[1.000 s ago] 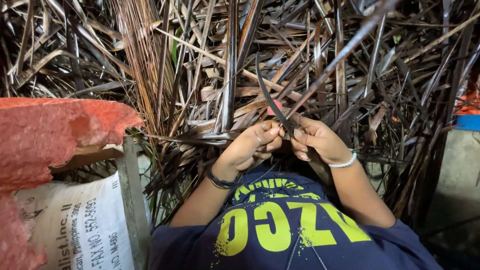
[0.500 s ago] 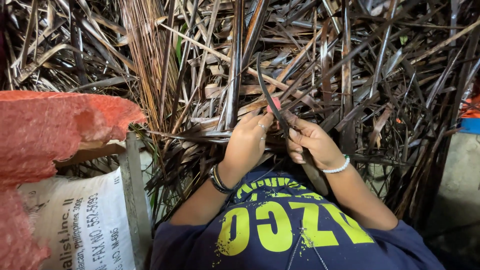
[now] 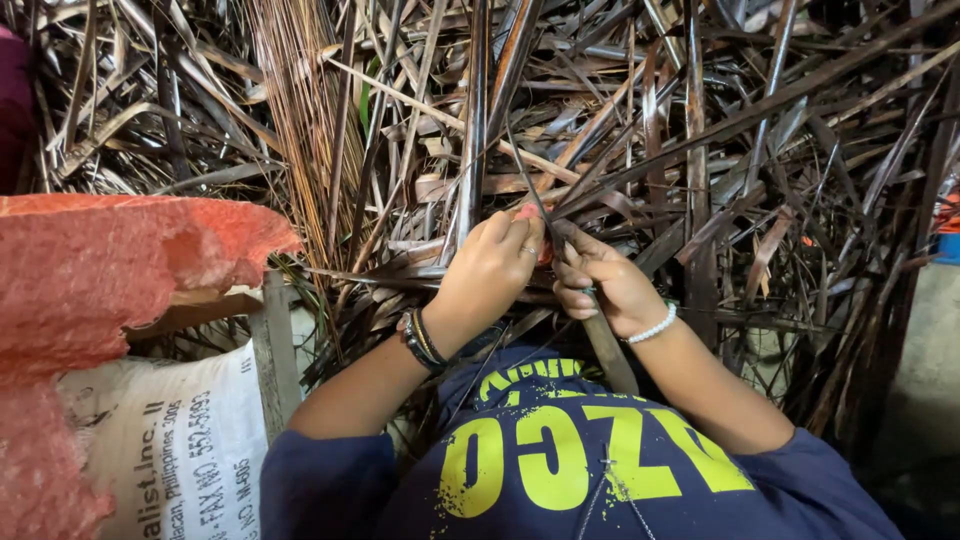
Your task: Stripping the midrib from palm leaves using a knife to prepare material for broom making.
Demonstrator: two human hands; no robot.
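Hands together over dry leaves, left hand (image 3: pixel 492 272) pinching dark leaf strip (image 3: pixel 527 190), right hand (image 3: pixel 600 285) gripping it lower

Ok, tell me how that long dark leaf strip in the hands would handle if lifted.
The leaf strip is thin and narrow, so probably light. It rises from the left hand and right hand with only a slight curve, so likely springy rather than limp. It looks dry, so it may crack if folded.
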